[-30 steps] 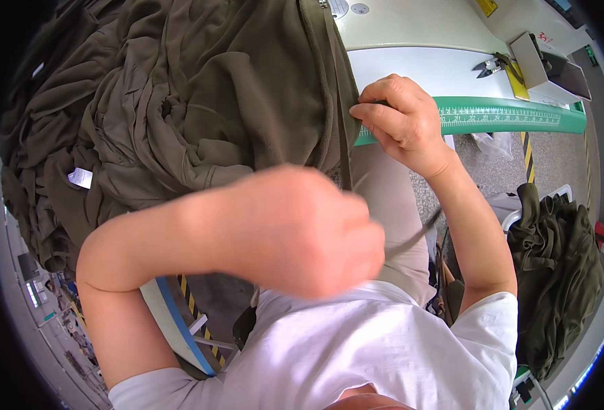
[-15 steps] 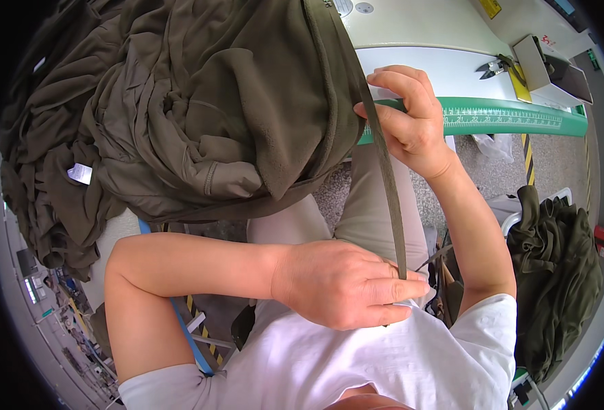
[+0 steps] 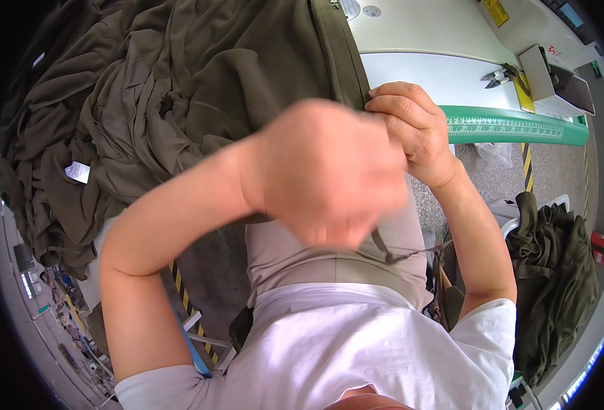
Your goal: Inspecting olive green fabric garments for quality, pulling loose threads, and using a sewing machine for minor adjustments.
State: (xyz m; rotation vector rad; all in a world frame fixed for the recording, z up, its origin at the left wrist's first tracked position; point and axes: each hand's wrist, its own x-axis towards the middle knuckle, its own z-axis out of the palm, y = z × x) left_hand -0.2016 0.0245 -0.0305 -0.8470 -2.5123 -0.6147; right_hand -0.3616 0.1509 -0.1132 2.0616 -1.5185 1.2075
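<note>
A dark olive fleece garment (image 3: 240,82) lies bunched over the work surface, its zipped edge (image 3: 343,61) running down toward my hands. At that edge, my right hand (image 3: 415,133) is closed, thumb and fingers pinched on the garment's edge. My left hand (image 3: 336,178) is raised in front of the garment, close beside the right; it looks curled, but motion smears its fingers, and what they hold cannot be made out. From below it, a narrow olive tape (image 3: 382,246) hangs in a loose curve over my lap.
A green curved edge with a printed ruler scale (image 3: 507,124) borders the white table (image 3: 432,78) at right. Thread snips (image 3: 498,77) lie near a small open box (image 3: 555,85). More olive garments (image 3: 555,287) are heaped at lower right. A white label (image 3: 78,171) shows among the cloth.
My left hand has swung up from my lap to beside my right hand. The tape, stretched straight between the hands before, now hangs slack. The right hand has shifted slightly down.
</note>
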